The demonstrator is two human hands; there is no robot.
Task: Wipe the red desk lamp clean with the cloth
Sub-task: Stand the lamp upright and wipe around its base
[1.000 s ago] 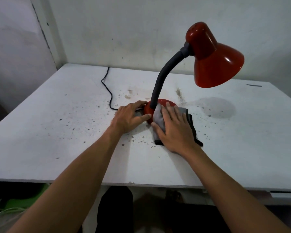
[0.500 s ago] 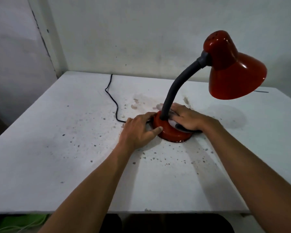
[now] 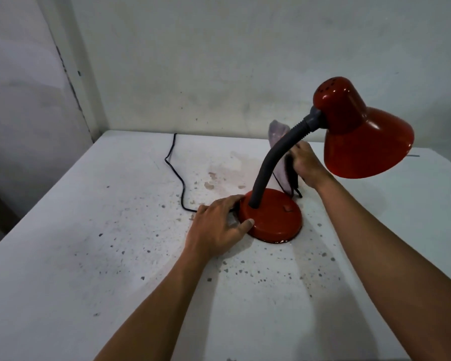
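My left hand (image 3: 219,225) lies spread and flat against the near-left edge of the red desk lamp (image 3: 271,217) base, gripping nothing, while my right hand (image 3: 306,165) is closed on the cloth (image 3: 281,165), held against the far side of the gooseneck (image 3: 274,162). Risk: sideways pressure on the flexible neck could bend it or tip the lamp if the left hand lifts. The shade (image 3: 362,142) overhangs the right hand, and the cord (image 3: 177,178) trails beyond the left hand on the speckled counter (image 3: 89,243).
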